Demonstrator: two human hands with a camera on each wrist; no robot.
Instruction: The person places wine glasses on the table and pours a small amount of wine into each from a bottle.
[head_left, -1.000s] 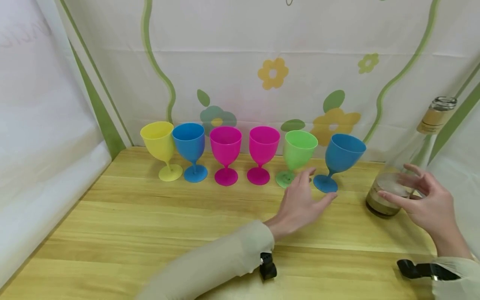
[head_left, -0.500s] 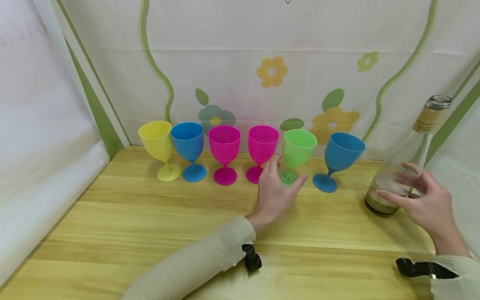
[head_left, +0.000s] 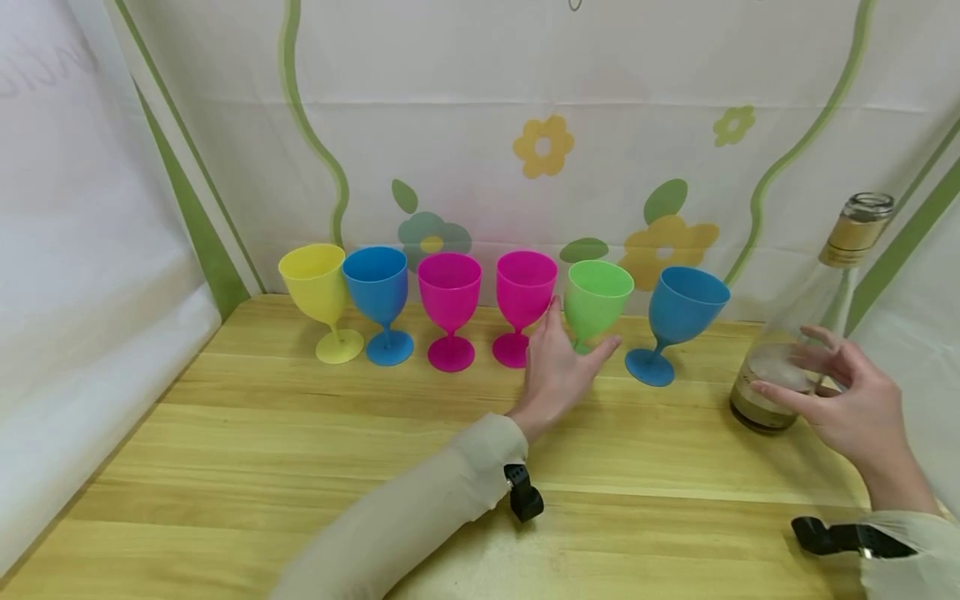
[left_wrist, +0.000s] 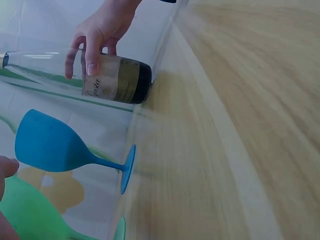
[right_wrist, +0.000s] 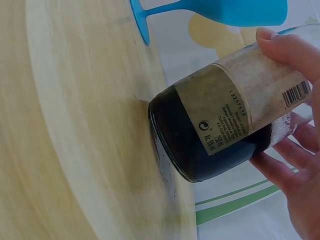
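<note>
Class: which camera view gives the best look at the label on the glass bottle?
The right wrist view: the bottle's label fills the frame, barcode visible. The left wrist view shows it smaller, with fingers partly across it. In the head view it is barely discernible.

The table is seen to be of pale wood, smooth, with a soft sheen and visible grain. The green goblet and the blue goblet are made of what looks like matt, opaque plastic. The bottle is of clear, glossy glass, and a paper label with a dull finish is borne on it. The backdrop appears to be thin printed cloth, creased.
</note>
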